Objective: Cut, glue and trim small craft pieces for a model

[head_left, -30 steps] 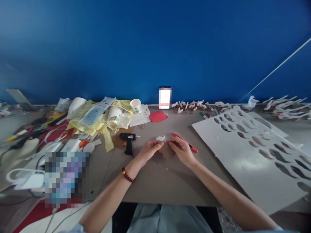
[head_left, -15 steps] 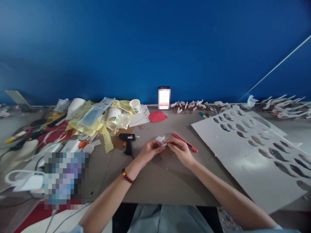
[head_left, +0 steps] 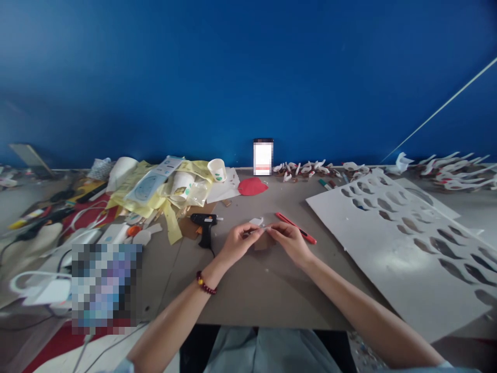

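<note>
My left hand and my right hand meet over the middle of the table, fingertips pinched together on a small pale cut-out piece with a brown card piece under it. A small white scrap lies just beyond my fingers. The black glue gun stands left of my left hand. A red craft knife lies just beyond my right hand.
A large white board with leaf-shaped holes covers the right side. Yellow sheets and paper cups are heaped at the left. A red cut-out, a phone and rows of white cut-outs line the blue wall.
My hands have barely shifted; the fingers have worked the small piece slightly, and the brown card beneath shows in a slightly different place.
</note>
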`<act>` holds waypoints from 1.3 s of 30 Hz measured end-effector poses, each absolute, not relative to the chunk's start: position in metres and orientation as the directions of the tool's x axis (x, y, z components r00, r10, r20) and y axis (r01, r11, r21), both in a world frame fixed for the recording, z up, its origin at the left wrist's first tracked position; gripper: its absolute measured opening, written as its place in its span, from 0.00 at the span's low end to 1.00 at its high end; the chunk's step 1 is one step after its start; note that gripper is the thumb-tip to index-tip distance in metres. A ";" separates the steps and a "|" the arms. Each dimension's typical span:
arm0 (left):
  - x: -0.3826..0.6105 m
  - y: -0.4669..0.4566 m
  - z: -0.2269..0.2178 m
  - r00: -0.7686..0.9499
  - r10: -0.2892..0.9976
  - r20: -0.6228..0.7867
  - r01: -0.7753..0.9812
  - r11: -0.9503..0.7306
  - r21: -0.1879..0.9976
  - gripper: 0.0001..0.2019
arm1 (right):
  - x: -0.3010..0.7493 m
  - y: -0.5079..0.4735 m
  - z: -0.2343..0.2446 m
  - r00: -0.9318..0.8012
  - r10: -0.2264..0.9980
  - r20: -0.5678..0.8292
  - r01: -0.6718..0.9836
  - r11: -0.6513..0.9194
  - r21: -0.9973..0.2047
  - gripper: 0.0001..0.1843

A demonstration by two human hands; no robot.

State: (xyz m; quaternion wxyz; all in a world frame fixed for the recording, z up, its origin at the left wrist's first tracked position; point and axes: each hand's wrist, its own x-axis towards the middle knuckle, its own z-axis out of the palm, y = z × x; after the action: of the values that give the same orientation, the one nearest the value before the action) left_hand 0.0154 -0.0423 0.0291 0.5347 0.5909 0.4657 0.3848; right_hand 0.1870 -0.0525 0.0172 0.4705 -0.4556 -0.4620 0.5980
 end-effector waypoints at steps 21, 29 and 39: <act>0.014 -0.042 0.034 0.296 0.949 -0.106 0.018 0.105 0.994 0.17 | 0.186 -0.056 0.011 -0.111 0.985 0.129 0.072 0.138 -0.988 0.11; 0.017 -0.042 0.032 0.302 0.941 -0.153 0.003 0.159 0.987 0.20 | 0.184 -0.061 0.016 -0.077 0.986 0.144 0.126 0.153 -0.980 0.10; 0.022 -0.045 0.021 0.247 0.965 -0.088 -0.004 0.092 0.996 0.19 | 0.180 -0.063 0.018 -0.028 0.994 0.103 0.108 0.105 -0.989 0.10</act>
State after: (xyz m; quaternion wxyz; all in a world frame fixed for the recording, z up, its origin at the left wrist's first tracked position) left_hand 0.0216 -0.0452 0.0210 0.5844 0.5311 0.4522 0.4146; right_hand 0.1804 -0.0632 0.0185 0.4917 -0.4941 -0.5575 0.4508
